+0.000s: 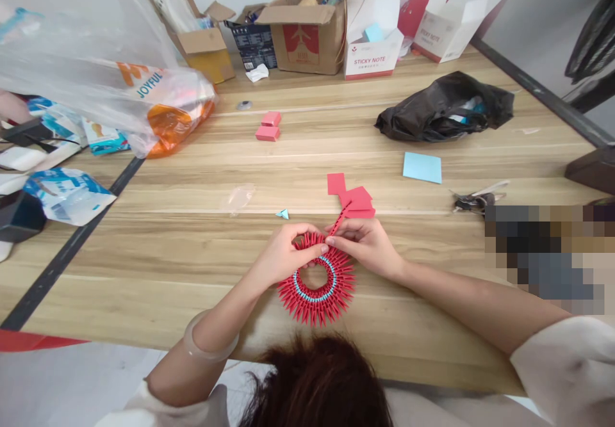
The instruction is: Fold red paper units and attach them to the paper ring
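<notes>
A ring of folded red paper pieces (314, 312), with a light blue band around its inner edge, lies on the table in front of me. My left hand (287, 253) is closed on the ring's upper left edge, thumb on top. At the upper right edge, my right hand (369, 244) pinches the lower end of a thin red strip of nested paper pieces (339, 221). The strip slants up from the ring, its far end over loose red paper squares (358, 200). A small folded light blue paper piece (284, 214) sits just beyond my left hand.
Pink-red note pads (268, 133) and a light blue pad (422, 168) lie farther back. A black plastic bag (446, 110) and keys (475, 201) are on the right, a clear plastic bag (158, 100) on the left. Cardboard boxes (307, 36) and a sticky note box (372, 59) line the wall.
</notes>
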### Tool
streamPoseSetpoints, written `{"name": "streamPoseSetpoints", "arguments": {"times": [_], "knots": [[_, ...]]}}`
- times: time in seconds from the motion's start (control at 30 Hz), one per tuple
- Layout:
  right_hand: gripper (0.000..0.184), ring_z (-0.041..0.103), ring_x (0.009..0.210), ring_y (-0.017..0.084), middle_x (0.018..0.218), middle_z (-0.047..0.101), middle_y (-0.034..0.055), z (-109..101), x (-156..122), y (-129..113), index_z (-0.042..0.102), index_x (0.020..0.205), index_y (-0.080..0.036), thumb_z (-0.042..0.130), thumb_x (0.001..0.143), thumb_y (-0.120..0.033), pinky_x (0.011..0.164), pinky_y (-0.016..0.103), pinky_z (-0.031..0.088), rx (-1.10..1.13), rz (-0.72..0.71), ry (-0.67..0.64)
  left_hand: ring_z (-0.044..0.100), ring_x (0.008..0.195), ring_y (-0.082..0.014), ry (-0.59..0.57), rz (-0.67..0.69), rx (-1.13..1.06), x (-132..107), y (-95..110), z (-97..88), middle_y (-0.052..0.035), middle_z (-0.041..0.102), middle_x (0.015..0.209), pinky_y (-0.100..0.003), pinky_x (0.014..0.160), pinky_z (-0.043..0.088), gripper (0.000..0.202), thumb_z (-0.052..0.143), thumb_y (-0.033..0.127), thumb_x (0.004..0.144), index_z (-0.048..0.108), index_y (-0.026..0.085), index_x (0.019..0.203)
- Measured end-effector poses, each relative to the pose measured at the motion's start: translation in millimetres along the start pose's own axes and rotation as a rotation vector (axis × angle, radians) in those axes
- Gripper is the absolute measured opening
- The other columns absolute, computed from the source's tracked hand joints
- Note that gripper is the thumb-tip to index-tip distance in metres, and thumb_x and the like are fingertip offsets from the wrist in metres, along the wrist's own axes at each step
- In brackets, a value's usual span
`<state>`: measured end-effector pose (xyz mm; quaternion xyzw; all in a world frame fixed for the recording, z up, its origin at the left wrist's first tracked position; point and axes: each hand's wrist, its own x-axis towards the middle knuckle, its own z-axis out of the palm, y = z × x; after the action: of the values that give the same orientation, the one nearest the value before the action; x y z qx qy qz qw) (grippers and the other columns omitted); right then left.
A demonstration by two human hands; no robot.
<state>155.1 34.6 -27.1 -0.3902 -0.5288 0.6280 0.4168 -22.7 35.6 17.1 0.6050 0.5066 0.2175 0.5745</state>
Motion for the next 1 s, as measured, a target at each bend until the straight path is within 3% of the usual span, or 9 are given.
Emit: {"name": "streamPoseSetpoints", "arguments": {"times": [0.53, 0.83, 1.0], "knots": [[0.017, 0.067, 0.068, 0.016, 0.081, 0.071, 0.0055, 1.4, -4.0, 3.0, 0.070, 0.077, -0.017, 0.071, 0.071, -0.034, 0.063, 0.030, 0.059, -0.096, -0.073, 0.038, 0.054, 0.057, -0.0093, 0.011, 0.026, 0.030, 1.1, -7.1, -1.6, -0.0018, 0.062, 0.070, -0.021, 0.053, 0.045, 0.023, 0.065, 0.032, 0.076, 0.065, 0.013, 0.089], [0.015, 0.068, 0.069, 0.013, 0.079, 0.072, 0.0031, 1.7, 0.8, -4.2, 0.070, 0.080, -0.018, 0.075, 0.067, -0.024, 0.066, 0.026, 0.059, 0.082, -0.052, 0.091, 0.052, 0.052, -0.0082, -0.009, -0.016, 0.017, 0.3, -2.7, -0.8, 0.0010, 0.057, 0.062, -0.019, 0.048, 0.041, 0.023, 0.067, 0.034, 0.074, 0.063, 0.012, 0.080], [0.013, 0.066, 0.065, 0.012, 0.075, 0.071, 0.0026, -0.8, 1.0, -4.6, 0.068, 0.075, -0.016, 0.074, 0.068, -0.025, 0.064, 0.025, 0.057, 0.052, -0.038, 0.060, 0.054, 0.056, -0.0097, -0.036, -0.034, -0.031, 0.7, -3.5, -3.0, -0.0020, 0.061, 0.069, -0.023, 0.056, 0.046, 0.029, 0.070, 0.032, 0.071, 0.062, 0.010, 0.087]]}}
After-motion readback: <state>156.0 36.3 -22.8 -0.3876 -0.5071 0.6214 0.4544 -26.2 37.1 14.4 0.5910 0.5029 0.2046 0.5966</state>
